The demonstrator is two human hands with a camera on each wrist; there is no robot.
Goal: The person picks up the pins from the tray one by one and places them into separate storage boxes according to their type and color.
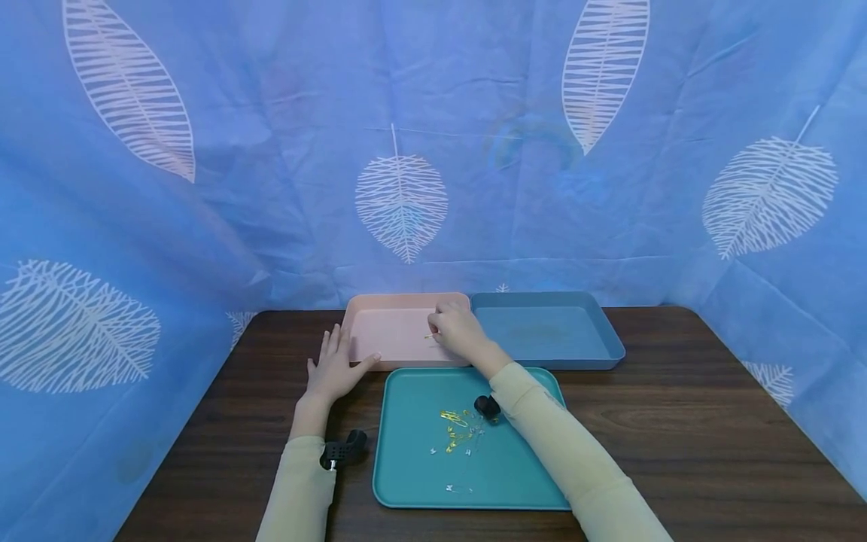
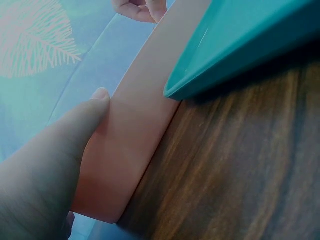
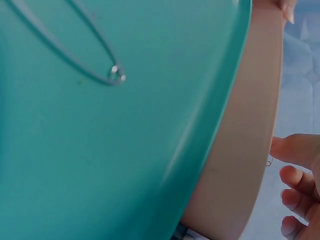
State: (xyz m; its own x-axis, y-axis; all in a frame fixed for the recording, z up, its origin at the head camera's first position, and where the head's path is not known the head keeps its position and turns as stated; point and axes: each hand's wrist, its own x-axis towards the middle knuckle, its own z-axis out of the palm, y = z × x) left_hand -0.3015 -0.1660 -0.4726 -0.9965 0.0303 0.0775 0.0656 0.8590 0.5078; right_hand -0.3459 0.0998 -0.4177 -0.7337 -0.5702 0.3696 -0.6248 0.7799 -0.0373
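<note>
My right hand (image 1: 462,331) is above the right part of the pink tray (image 1: 382,339). Its thumb and fingertips pinch a small gold safety pin (image 1: 431,336), whose coil end (image 3: 269,163) pokes out below the thumb in the right wrist view. At the tray's front left corner rests my left hand (image 1: 335,374), fingers extended along the side. Its thumb (image 2: 100,95) touches the upper edge of the front wall in the left wrist view. Yellow safety pins (image 1: 452,418) and silver ones (image 1: 459,489) lie scattered on the teal tray (image 1: 413,459), under my right forearm.
A blue tray (image 1: 542,331) stands directly right of the pink one, both along the back of the dark wooden table (image 1: 677,421). The teal tray sits in front of them. Behind the table hangs a blue leaf-patterned cloth (image 1: 291,150). Black wrist cameras (image 1: 344,449) are strapped to both arms.
</note>
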